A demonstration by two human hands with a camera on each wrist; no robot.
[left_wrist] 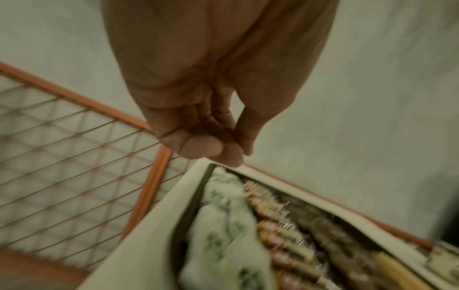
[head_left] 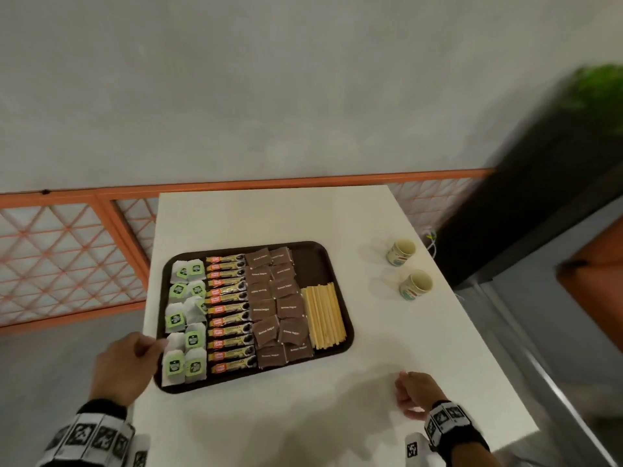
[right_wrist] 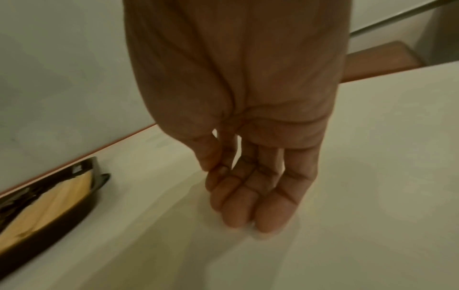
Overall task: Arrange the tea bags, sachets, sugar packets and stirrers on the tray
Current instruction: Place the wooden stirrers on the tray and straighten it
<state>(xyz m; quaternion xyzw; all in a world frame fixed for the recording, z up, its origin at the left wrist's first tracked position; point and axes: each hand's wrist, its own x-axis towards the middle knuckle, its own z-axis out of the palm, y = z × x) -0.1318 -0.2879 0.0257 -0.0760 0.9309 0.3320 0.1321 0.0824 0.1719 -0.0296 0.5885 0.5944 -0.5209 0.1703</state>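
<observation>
- Head view, left hand (head_left: 124,369): fingers curled, empty, beside tea bags (head_left: 184,318); I judge a brush could scatter that column on the tray (head_left: 323,261).
- Right hand (head_left: 414,394): fingers relaxed, grasping nothing, above counter (head_left: 256,217).

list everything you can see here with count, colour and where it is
tray: one, dark brown, on the table's left half
tea bags: about a dozen, white with green tags, tray's left column
sachets: about twelve, yellow, black and orange, second column
sugar packets: about twelve, brown, third column
stirrers: a bundle, pale wood, tray's right side
paper cups: two, cream, printed, on the table right of the tray
table: one, white
mesh railing: orange, behind the table on the left
left hand: at the tray's near left edge, fingers pressed together
right hand: loosely curled, holding nothing, at the table's near right
</observation>
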